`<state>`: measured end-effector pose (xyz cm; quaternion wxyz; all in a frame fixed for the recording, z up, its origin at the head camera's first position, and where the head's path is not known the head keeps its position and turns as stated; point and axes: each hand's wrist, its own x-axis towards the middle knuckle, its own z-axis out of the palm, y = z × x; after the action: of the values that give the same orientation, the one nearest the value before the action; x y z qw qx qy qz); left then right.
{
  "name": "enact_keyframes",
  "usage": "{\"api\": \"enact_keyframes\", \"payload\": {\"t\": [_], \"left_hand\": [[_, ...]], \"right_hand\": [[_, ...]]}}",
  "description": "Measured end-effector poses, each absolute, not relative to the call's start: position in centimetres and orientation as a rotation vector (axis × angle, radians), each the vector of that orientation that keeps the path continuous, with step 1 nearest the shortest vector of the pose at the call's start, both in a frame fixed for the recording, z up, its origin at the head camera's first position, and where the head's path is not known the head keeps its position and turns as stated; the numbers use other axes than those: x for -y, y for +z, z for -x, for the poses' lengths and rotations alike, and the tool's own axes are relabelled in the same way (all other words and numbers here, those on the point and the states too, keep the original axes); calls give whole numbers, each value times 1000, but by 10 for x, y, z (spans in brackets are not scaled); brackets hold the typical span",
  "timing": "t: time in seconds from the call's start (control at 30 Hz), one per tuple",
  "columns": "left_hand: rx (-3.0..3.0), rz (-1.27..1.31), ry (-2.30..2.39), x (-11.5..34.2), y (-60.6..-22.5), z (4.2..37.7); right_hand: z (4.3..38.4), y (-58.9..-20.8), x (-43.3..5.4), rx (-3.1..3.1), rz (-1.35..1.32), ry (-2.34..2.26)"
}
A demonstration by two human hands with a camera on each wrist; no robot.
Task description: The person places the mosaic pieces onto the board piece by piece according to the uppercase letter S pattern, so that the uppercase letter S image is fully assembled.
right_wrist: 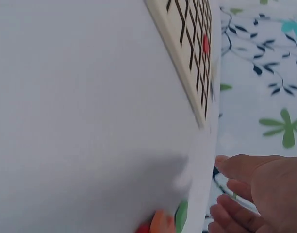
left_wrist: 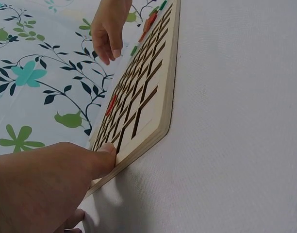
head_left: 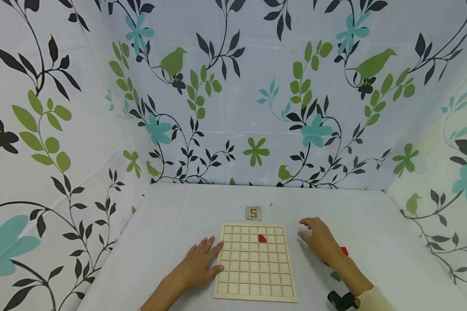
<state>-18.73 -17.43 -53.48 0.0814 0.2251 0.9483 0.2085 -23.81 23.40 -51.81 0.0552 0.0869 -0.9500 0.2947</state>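
Note:
A pale wooden grid board (head_left: 254,298) lies flat on the white table. In one of its upper cells sits a red quarter-circle piece (head_left: 262,238). My left hand (head_left: 198,268) rests along the board's left side, fingers extended, and its thumb touches the edge in the left wrist view. To the right of the board my right hand (head_left: 320,239) hovers with loosely bent fingers and nothing in them. Partly hidden beneath the right forearm are a red piece (head_left: 344,250) and a green piece (head_left: 336,276). The right wrist view also catches an orange piece (right_wrist: 159,222), blurred.
Just beyond the board's far edge lies a small patterned square card (head_left: 253,213) with a figure like a 5 or S. A black strapped device (head_left: 340,301) is on the right wrist. Leaf-and-bird printed cloth (head_left: 233,108) hangs behind and beside the table.

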Motion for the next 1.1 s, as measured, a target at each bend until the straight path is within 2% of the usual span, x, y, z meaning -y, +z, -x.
{"api": "enact_keyframes", "payload": {"t": [0.23,0.73,1.1], "left_hand": [[-2831,-666,623,176,-532,186],[-2829,-651,611,177,-537,188],[-2809,-652,642,179,-538,187]], "right_hand": [[237,-523,-264,2948,-73,855],[236,-530,-265,2945,-148,954],[234,-536,-261,2888,-110,989]]}}
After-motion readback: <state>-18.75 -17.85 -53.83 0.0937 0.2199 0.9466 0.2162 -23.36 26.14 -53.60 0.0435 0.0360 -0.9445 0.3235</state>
